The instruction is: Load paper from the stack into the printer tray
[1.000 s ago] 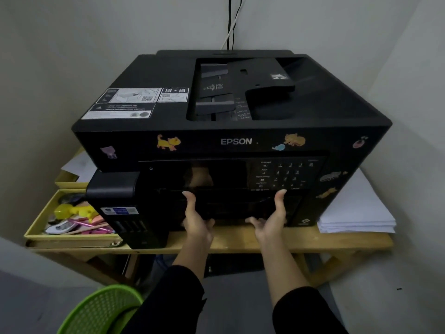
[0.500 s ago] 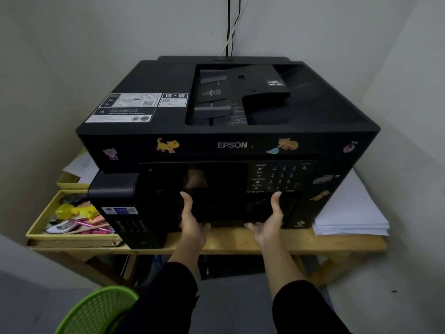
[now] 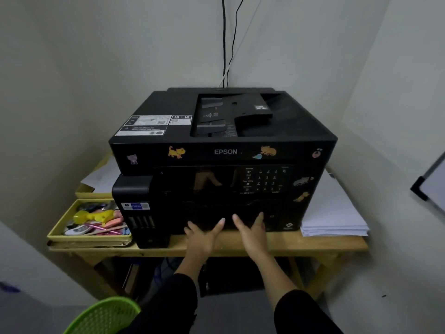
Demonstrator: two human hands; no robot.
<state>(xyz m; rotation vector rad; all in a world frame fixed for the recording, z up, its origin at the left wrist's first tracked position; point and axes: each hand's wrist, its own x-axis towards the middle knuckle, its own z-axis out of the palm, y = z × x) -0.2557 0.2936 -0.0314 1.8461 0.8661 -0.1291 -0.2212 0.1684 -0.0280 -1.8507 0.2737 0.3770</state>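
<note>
A black Epson printer [image 3: 224,131] with animal stickers stands on a wooden table [image 3: 313,244]. Its paper tray [image 3: 216,213] is the dark lower front panel, pushed in. A white paper stack [image 3: 334,213] lies on the table to the right of the printer. My left hand [image 3: 202,235] and my right hand [image 3: 252,232] are close together at the lower front of the printer. Their fingers are spread and the fingertips touch the tray front. Neither hand holds anything.
A yellow tray [image 3: 89,237] with pens and small items sits left of the printer, with loose sheets [image 3: 101,177] behind it. A green basket [image 3: 103,317] is on the floor at lower left. Cables [image 3: 225,44] run up the wall. A whiteboard edge [image 3: 431,186] shows at right.
Both hands have dropped from the middle of the printer's front to its lower edge and come closer together. The view has pulled back from the printer.
</note>
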